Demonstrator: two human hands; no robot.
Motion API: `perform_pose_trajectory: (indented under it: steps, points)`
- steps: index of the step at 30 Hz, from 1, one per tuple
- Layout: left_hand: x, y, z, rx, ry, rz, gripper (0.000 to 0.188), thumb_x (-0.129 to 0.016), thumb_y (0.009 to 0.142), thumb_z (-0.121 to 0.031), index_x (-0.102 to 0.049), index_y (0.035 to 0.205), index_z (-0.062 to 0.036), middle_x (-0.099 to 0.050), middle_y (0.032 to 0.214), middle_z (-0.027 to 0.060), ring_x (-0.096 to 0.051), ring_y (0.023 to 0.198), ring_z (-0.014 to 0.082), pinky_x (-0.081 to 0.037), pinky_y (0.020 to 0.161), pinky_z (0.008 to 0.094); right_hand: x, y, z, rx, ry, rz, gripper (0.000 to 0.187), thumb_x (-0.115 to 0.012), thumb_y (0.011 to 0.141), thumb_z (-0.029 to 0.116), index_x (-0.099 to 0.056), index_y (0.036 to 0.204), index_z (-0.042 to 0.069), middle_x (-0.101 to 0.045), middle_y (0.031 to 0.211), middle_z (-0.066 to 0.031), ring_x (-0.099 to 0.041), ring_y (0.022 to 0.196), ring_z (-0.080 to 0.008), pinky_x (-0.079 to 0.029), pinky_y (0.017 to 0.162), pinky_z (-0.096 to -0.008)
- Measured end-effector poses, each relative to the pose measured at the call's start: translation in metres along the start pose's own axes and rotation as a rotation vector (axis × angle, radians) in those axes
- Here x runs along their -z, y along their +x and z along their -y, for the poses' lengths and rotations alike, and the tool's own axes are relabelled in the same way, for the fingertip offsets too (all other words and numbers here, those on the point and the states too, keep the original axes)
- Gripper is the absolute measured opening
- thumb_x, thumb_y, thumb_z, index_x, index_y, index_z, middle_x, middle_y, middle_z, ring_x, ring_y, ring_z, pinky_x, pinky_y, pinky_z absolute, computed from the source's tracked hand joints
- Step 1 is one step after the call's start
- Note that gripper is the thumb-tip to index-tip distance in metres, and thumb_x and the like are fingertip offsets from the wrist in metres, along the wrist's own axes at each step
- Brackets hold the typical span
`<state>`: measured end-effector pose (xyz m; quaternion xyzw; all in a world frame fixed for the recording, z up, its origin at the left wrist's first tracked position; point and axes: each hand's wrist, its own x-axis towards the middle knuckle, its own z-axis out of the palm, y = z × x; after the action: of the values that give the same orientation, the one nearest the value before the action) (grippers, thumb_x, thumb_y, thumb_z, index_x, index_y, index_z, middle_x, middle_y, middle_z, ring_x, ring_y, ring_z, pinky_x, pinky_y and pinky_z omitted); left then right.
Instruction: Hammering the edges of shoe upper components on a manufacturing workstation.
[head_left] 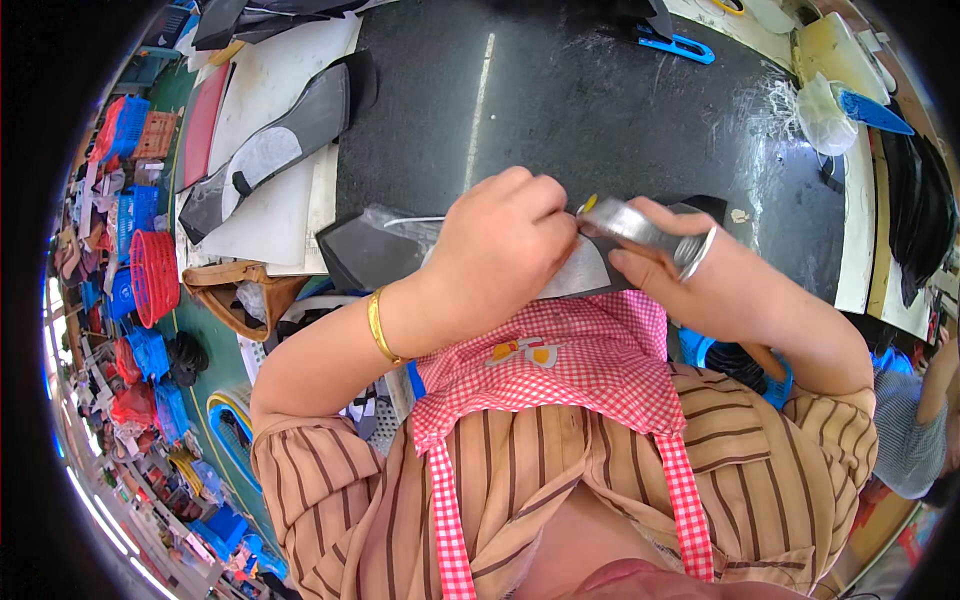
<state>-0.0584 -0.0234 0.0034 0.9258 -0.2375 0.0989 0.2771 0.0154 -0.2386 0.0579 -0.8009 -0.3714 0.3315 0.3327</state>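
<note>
Above the near edge of the dark work board (580, 110), my left hand (505, 240) is closed in a fist with a gold bangle at the wrist. Whatever its fingertips pinch is hidden. My right hand (690, 250) grips a silver metal hammer (635, 226), slightly blurred, with a flared round end near the palm and its narrow end close to my left fingers. Under both hands lies a dark grey flat piece (365, 255) with a pale patch (585, 272); its middle is covered by my hands. A clear film or strip (395, 220) rests on its left part.
Similar dark pieces with a pale patch (270, 150) lie on the white surface at left. A blue-handled cutter (680, 45) sits at the far edge. At right are a translucent cup (825, 115), a blue scoop-like piece (875, 112) and stacked black pieces (918, 215).
</note>
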Motion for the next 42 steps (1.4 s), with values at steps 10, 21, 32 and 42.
perform_pose_trajectory:
  steps: [10,21,32,42]
  points:
    - [0.005,-0.018,0.013,-0.070,0.002,-0.045,0.023,-0.079,0.072,-0.010,-0.069,0.092,-0.0043,-0.059,0.087,0.0072,-0.057,0.077,0.0258,-0.048,0.068,0.0365,0.003,0.005,0.010,0.176,0.029,-0.171,0.023,-0.054,0.099,0.017,-0.056,0.107,-0.004,-0.060,0.091,-0.0281,-0.061,0.083,-0.0467,-0.049,0.070,-0.0482]
    - [0.019,-0.030,0.017,-0.035,-0.001,0.016,0.024,-0.080,0.073,-0.013,-0.068,0.092,-0.0031,-0.060,0.090,0.0095,-0.059,0.085,0.0286,-0.049,0.074,0.0378,0.001,0.011,0.016,0.087,0.001,-0.156,0.024,-0.053,0.098,0.015,-0.062,0.111,-0.003,-0.063,0.098,-0.0295,-0.063,0.094,-0.0431,-0.051,0.077,-0.0449]
    - [0.026,-0.050,0.026,0.054,-0.106,-0.015,0.025,-0.080,0.072,-0.010,-0.068,0.092,-0.0027,-0.060,0.089,0.0086,-0.059,0.084,0.0274,-0.049,0.072,0.0372,-0.008,0.023,0.016,0.148,-0.067,-0.053,0.029,-0.053,0.100,0.016,-0.059,0.123,0.000,-0.063,0.097,-0.0239,-0.066,0.084,-0.0399,-0.052,0.069,-0.0414]
    - [0.020,-0.058,0.023,-0.030,0.163,-0.218,0.032,-0.083,0.067,-0.018,-0.067,0.092,-0.0047,-0.060,0.089,0.0066,-0.057,0.084,0.0252,-0.046,0.075,0.0375,-0.026,0.035,0.023,0.270,0.041,-0.162,0.022,-0.059,0.097,0.015,-0.051,0.110,0.000,-0.064,0.081,-0.0251,-0.065,0.081,-0.0457,-0.052,0.066,-0.0442]
